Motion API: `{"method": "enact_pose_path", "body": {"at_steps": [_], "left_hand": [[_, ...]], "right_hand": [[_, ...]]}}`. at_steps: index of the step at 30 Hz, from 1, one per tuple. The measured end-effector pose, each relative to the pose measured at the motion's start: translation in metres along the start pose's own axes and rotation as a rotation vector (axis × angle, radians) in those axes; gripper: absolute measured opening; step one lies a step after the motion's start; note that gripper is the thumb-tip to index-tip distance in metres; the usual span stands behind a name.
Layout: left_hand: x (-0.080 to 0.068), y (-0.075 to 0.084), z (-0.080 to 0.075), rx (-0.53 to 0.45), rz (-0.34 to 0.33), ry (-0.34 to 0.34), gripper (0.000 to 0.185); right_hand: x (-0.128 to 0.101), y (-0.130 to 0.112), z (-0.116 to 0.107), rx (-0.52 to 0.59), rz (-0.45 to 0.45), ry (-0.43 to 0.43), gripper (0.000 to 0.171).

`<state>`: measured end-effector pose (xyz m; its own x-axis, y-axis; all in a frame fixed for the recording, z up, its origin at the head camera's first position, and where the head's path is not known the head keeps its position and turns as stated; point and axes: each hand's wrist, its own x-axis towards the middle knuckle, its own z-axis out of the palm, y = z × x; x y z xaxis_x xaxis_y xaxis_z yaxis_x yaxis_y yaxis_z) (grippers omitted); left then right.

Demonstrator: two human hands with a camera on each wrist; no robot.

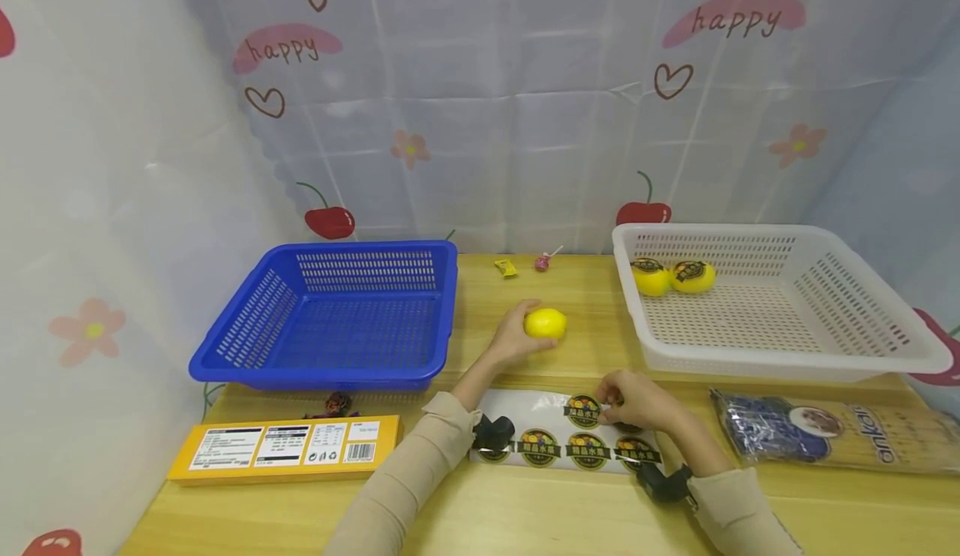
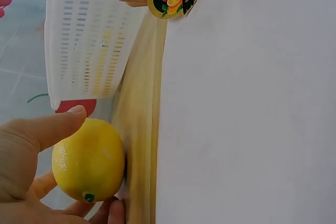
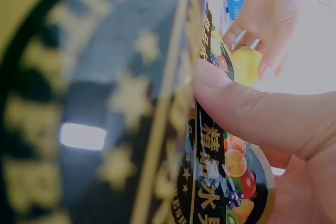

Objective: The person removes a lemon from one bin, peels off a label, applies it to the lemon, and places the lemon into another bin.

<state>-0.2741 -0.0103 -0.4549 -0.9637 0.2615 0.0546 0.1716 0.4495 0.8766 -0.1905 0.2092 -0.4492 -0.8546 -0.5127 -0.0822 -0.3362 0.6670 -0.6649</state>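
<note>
My left hand (image 1: 513, 335) grips a yellow lemon (image 1: 545, 323) that rests on the wooden table (image 1: 525, 506) between the two baskets; the left wrist view shows the thumb and fingers curled round the lemon (image 2: 89, 160). My right hand (image 1: 630, 400) pinches a round black-and-gold fruit sticker (image 1: 584, 411) at the upper edge of a white sticker sheet (image 1: 525, 410) near the table's front. The right wrist view shows my thumb pressed on that sticker (image 3: 231, 177), lifted from the sheet. Other stickers (image 1: 588, 449) stay in a row on the sheet.
A blue basket (image 1: 333, 314) stands at the left. A white basket (image 1: 772, 306) at the right holds two stickered lemons (image 1: 671, 277). A yellow box (image 1: 285, 448) lies front left, a blue packet (image 1: 832, 435) front right, small candies (image 1: 525, 266) at the back.
</note>
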Motion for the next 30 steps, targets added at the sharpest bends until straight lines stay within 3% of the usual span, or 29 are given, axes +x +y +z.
{"method": "enact_pose_path", "body": {"at_steps": [5,8,10,12,17,20,22,25,30], "left_hand": [[-0.007,-0.001,0.002,0.098,0.051,0.1,0.075],[-0.018,0.003,0.003,0.228,0.173,0.204,0.067],[-0.027,0.01,0.002,0.292,0.277,0.234,0.054],[-0.037,0.018,0.001,0.358,0.357,0.185,0.041],[-0.057,0.032,0.001,0.568,0.407,-0.152,0.025],[-0.066,0.031,0.004,0.654,0.417,-0.23,0.018],[-0.069,0.029,0.004,0.653,0.404,-0.217,0.012],[-0.071,0.026,0.0,0.546,0.346,-0.197,0.007],[-0.07,0.018,-0.011,0.288,0.325,-0.17,0.008]], "right_hand": [[-0.002,-0.003,0.001,-0.032,-0.037,-0.005,0.018],[-0.003,-0.006,0.002,-0.063,-0.066,-0.004,0.016],[-0.003,-0.006,0.002,-0.074,-0.089,0.006,0.016],[-0.002,-0.005,0.002,-0.063,-0.143,0.028,0.017],[0.009,-0.004,-0.001,0.094,-0.197,0.033,0.019],[0.016,-0.009,-0.002,0.232,-0.163,0.023,0.023],[0.018,-0.012,-0.002,0.306,-0.169,0.038,0.024],[0.019,-0.013,-0.001,0.347,-0.189,0.066,0.022],[0.02,-0.006,0.001,0.236,-0.181,0.101,0.02]]}}
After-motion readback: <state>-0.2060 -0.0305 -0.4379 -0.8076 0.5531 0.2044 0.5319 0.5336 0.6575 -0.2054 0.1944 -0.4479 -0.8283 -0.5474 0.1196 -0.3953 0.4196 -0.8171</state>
